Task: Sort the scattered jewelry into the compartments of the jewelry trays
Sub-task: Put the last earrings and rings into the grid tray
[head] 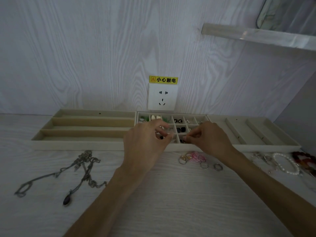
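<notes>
On the table (153, 211) you have three trays side by side: the left tray (77, 146) with three long slots, the middle tray (179, 147) with many small cells, the right tray (266, 147) with long slots. Your left hand (145, 144) and right hand (210, 139) are over the middle tray, fingertips pinched; what they pinch is too small to tell. Near the front lie tangled chain necklaces (82, 170), two bead bracelets (287, 164) at the right, and several rings (203, 164).
</notes>
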